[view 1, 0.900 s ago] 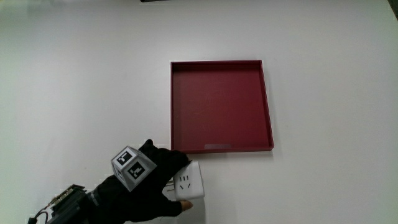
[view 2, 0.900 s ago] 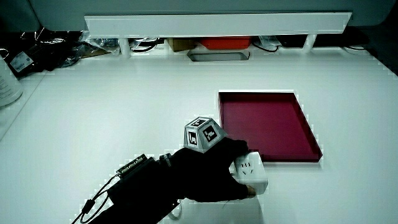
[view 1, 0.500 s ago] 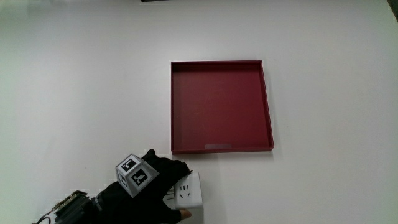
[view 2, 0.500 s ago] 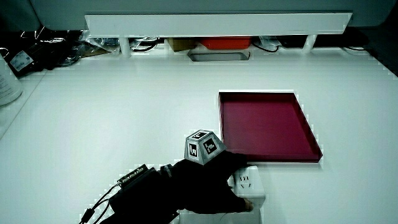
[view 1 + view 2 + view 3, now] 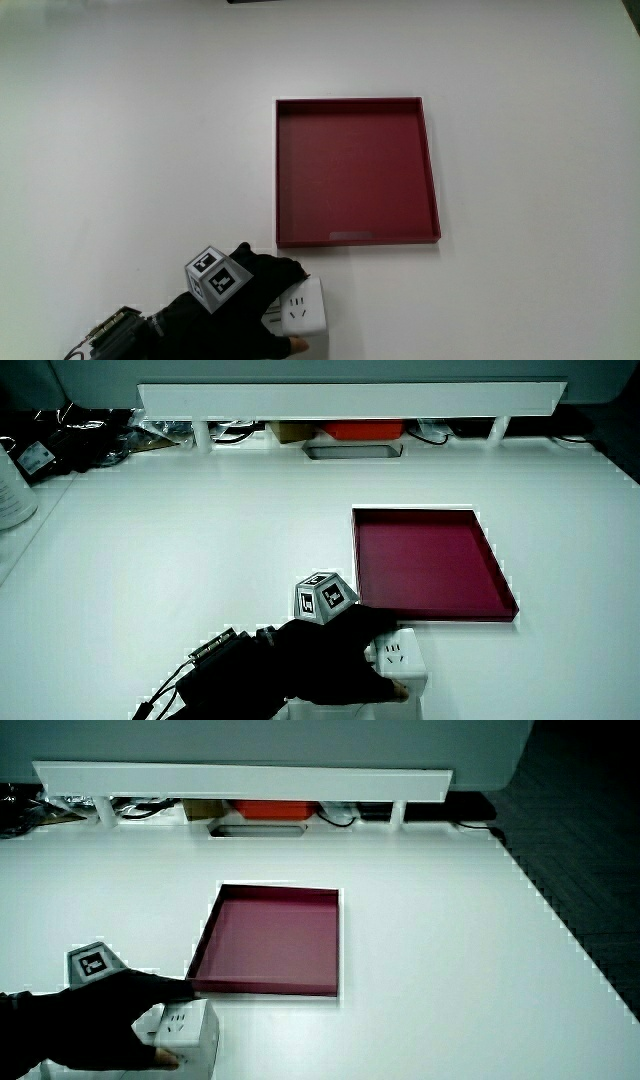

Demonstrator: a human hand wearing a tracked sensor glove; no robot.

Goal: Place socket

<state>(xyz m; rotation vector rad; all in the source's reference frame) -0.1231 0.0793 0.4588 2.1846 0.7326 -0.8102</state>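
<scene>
A white cube socket rests on the white table close to the person's edge, nearer to the person than the dark red tray. The gloved hand with its patterned cube is wrapped around the socket, fingers curled over its upper edge and thumb on its near edge. The tray is square, shallow and holds nothing. The socket's outlet face points up.
In both side views a low white partition runs along the table, with cables and small items near it. A cable trails from the forearm.
The hand with the socket drew a little nearer to the person, away from the tray's corner, between the oldest frames and half a second ago; since then it has held still.
</scene>
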